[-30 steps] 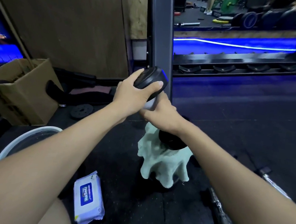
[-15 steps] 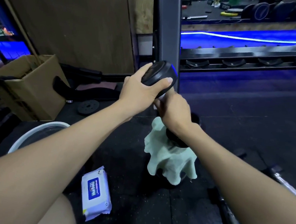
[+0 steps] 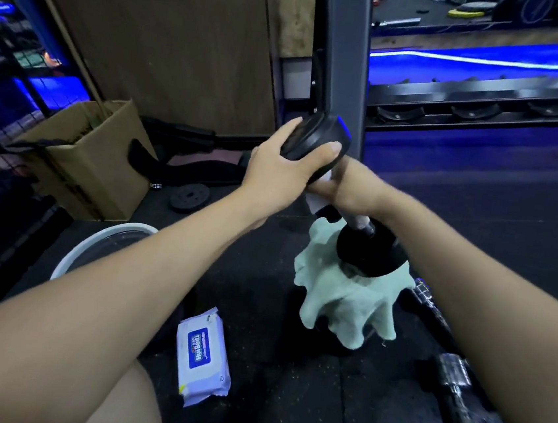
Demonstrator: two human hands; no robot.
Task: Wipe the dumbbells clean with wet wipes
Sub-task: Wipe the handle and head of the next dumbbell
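Note:
A black dumbbell [image 3: 368, 253] stands on end, tilted, its lower head resting on a pale green cloth [image 3: 344, 301] on the floor. My left hand [image 3: 283, 172] grips the upper head from the left, thumb across its front. My right hand [image 3: 355, 188] is wrapped round the metal handle just under that head, holding a white wet wipe [image 3: 313, 201] against it. A short bare stretch of handle shows below the hand. The white and blue wet wipe pack [image 3: 203, 356] lies on the floor near my knee.
A white basin [image 3: 101, 247] sits at my left, with a cardboard box [image 3: 87, 156] behind it. A small weight plate [image 3: 189, 196] lies past the box. A grey rack post [image 3: 344, 53] rises just behind the dumbbell. Chrome bars [image 3: 456, 374] lie at the lower right.
My right hand has slid up the handle with the wipe, from near the lower head to just under the upper one, baring the handle's lower part. The left hand keeps its hold.

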